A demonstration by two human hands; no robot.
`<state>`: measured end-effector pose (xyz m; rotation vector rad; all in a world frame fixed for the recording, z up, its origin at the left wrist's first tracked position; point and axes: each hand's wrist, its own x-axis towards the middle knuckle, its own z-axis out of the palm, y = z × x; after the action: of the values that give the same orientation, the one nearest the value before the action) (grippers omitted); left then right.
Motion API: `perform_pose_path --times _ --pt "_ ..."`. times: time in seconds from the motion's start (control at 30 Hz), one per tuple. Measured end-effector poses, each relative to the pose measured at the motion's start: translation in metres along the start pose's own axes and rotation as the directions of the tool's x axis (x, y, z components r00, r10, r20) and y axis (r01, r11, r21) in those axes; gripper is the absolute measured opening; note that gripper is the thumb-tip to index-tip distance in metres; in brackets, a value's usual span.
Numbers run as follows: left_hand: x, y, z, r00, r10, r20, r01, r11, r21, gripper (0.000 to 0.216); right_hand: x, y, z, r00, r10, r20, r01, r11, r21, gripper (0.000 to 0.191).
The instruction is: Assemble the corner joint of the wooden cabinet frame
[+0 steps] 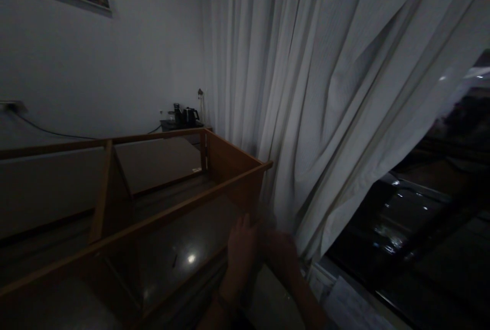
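Note:
A wooden furniture frame (184, 194), brown with an upright divider (102, 192), stretches across the left and middle. At its near right corner, below the top rail, my left hand (243, 240) is closed, the fingers bent; whatever lies in them is too dark to make out. My right hand (279, 248) is close beside it on the right, its fingers pointing toward the left hand. Motion and dim light smear those fingers, so their grip is unclear. Both hands are near the end panel (245, 192) of the frame.
A long white curtain (306, 90) hangs just right of the frame, with a dark window (413, 217) beyond. Behind the frame, a small dark table (181, 125) holds a black kettle (189, 115). Papers (350, 304) lie at lower right. A cable (57, 132) runs along the wall.

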<state>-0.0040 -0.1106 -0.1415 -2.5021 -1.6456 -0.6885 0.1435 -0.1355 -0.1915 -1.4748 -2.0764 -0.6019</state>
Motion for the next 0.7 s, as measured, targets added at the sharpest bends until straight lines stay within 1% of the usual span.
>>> perform_pose_path --times 0.1,0.17,0.23,0.37,0.5,0.57,0.63,0.7 --pt "0.001 0.0 -0.002 1.0 0.009 0.009 -0.01 1.0 0.005 0.038 0.0 0.0 0.004 1.0 -0.005 -0.016 0.005 0.999 -0.04 0.02" --pt "0.001 0.0 -0.003 0.999 0.002 0.04 -0.002 1.0 0.005 0.039 0.001 -0.002 0.004 1.0 0.014 -0.023 -0.016 0.998 -0.056 0.02" --pt "0.002 -0.001 -0.005 0.997 0.005 0.083 -0.005 1.0 -0.001 0.041 0.003 -0.004 0.0 1.0 0.018 0.004 -0.018 0.998 -0.06 0.021" --pt "0.006 -0.005 -0.009 0.987 0.084 0.139 -0.077 0.996 -0.053 0.046 0.012 -0.005 -0.014 0.997 -0.02 0.077 0.022 0.999 -0.032 0.021" --pt "0.011 -0.012 -0.011 0.975 0.131 0.177 -0.122 0.991 -0.059 0.046 0.017 -0.005 -0.021 0.995 -0.027 0.096 0.027 1.0 -0.006 0.016" --pt "0.012 -0.015 -0.013 0.965 0.175 0.195 -0.166 0.984 -0.062 0.048 0.018 -0.007 -0.023 0.994 -0.008 0.107 0.008 1.0 -0.003 0.015" --pt "0.011 -0.018 -0.014 0.959 0.21 0.188 -0.201 0.977 -0.069 0.049 0.018 -0.011 -0.026 0.991 0.037 0.125 -0.04 0.999 0.019 0.016" --pt "0.01 -0.019 -0.015 0.963 0.212 0.167 -0.203 0.977 -0.069 0.05 0.018 -0.016 -0.03 0.987 0.085 0.138 -0.091 0.995 0.041 0.019"
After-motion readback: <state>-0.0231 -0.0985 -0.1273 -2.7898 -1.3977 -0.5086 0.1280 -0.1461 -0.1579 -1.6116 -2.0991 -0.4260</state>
